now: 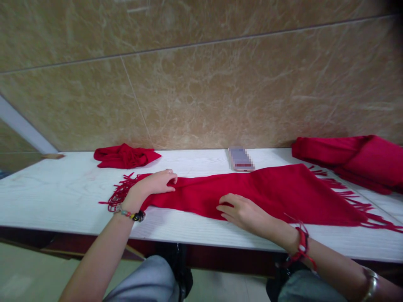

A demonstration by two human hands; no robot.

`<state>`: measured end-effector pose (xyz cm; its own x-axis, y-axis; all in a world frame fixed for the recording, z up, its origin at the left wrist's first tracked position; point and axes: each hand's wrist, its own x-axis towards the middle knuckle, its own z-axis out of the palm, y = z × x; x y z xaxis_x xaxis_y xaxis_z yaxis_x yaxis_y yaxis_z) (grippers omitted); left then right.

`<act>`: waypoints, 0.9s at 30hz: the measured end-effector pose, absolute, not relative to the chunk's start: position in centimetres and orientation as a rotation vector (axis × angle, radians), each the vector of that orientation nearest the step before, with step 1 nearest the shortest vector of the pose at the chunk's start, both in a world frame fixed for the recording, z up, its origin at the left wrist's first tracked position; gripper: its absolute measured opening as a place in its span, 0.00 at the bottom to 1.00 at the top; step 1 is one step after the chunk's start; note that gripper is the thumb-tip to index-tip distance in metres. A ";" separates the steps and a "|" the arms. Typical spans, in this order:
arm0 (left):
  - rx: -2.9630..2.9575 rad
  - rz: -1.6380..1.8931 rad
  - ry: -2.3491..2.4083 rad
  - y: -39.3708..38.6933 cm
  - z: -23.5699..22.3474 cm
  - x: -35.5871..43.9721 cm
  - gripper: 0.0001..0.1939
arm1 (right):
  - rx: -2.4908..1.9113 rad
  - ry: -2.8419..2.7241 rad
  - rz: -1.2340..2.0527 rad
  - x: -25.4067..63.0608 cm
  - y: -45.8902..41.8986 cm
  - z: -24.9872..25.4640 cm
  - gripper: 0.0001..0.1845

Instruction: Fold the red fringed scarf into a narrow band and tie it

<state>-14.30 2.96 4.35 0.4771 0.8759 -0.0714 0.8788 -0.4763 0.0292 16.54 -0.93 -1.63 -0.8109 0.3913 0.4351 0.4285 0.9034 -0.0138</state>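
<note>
A: What is hidden of the scarf (264, 188)?

B: Part of its left end is covered by the left hand (159, 182) and wrist, and a stretch of its near edge by the right hand (244, 212).

A: Can the grip be made out?

B: On the left, thumb and fingers are held apart, lightly bent over the fabric; nothing is seen to be pinched. The right is curved just as loosely, with a gap left below the fingers.

A: Is anything cut off?

B: The folded cloth (349, 161) is cropped at the right, and the screen of the phone (241, 159) is masked by coarse blocks.

A: And the materials?

B: The scarf is laid lengthwise along the white, wood-grained tabletop (78, 184), narrowed leftward, widened rightward, matt red, finished with stringy fringes. At the back left, a red bundle (124, 156) is crumpled into soft folds. The tabletop is backed by a brown wall (195, 96), veined like marble.
</note>
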 end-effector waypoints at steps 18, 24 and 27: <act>2.770 -0.002 1.497 1.4 5.5 -10.3 0.05 | -0.623 -2.526 0.074 16.6 -1.8 -0.7 0.11; 2.792 -0.205 1.166 -1.9 5.6 -6.2 0.07 | -0.583 -2.571 0.082 16.9 -2.5 0.0 0.10; 2.827 -0.316 1.248 -2.3 5.0 -5.2 0.07 | -0.606 -2.674 0.039 17.2 -2.8 0.0 0.11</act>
